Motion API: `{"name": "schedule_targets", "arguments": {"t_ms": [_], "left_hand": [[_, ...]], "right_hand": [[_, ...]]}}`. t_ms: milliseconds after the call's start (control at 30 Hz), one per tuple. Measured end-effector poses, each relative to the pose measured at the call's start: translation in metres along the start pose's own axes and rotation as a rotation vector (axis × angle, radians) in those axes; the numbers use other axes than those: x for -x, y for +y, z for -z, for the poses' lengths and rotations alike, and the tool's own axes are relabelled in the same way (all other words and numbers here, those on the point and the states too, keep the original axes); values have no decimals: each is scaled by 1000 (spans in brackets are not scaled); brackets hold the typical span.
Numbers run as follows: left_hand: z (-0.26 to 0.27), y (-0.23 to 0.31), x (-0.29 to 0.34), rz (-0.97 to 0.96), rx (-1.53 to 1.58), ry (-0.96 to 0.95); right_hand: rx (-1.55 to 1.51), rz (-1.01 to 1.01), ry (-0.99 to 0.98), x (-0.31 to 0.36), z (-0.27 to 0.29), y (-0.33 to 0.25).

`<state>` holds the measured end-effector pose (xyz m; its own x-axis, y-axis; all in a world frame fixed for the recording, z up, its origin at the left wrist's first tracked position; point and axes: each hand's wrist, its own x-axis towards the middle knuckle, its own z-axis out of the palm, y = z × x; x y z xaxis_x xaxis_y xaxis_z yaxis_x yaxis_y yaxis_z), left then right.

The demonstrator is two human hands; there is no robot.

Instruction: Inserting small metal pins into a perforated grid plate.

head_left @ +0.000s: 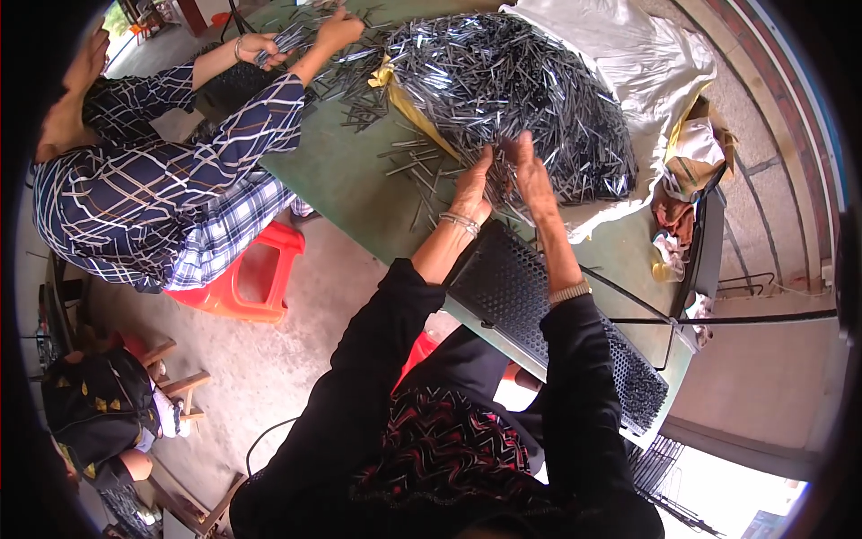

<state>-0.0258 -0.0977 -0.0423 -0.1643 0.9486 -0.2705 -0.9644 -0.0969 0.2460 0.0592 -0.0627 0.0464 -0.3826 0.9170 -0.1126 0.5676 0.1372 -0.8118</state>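
A large heap of thin dark strips [512, 81], glossy and metallic-looking, lies on the table in front of me. At the heap's near edge my left hand [471, 190] and my right hand [536, 184] face each other, thumbs up. A loose bunch of the strips [505, 184] is gathered between my palms; some fingers are hidden behind it. Just below my hands rests a black tray full of small holes [503, 274], running under my right forearm. Its right end [639, 395] is densely filled with small upright dark pieces.
The green tabletop [332, 180] carries scattered strips [417, 171] left of the heap. White sacking [620, 54] lies behind it. A co-worker in a checked shirt [162, 189] sits left on a red stool [260, 278], holding strips [285, 40]. A dark rod [745, 319] crosses at right.
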Motion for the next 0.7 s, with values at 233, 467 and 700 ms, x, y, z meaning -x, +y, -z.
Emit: {"name": "schedule_targets", "arguments": {"t_ms": [233,467,700], "left_hand": [[10,8,-12,7,51,-37],[-6,3,-11,163,39,-249],[7,6,-31,267,-18,-85]], "right_hand": [[662,383,-191,58,8,-29],[787,316,-34,37,-15,3],[800,122,147,26,-43,4]]}}
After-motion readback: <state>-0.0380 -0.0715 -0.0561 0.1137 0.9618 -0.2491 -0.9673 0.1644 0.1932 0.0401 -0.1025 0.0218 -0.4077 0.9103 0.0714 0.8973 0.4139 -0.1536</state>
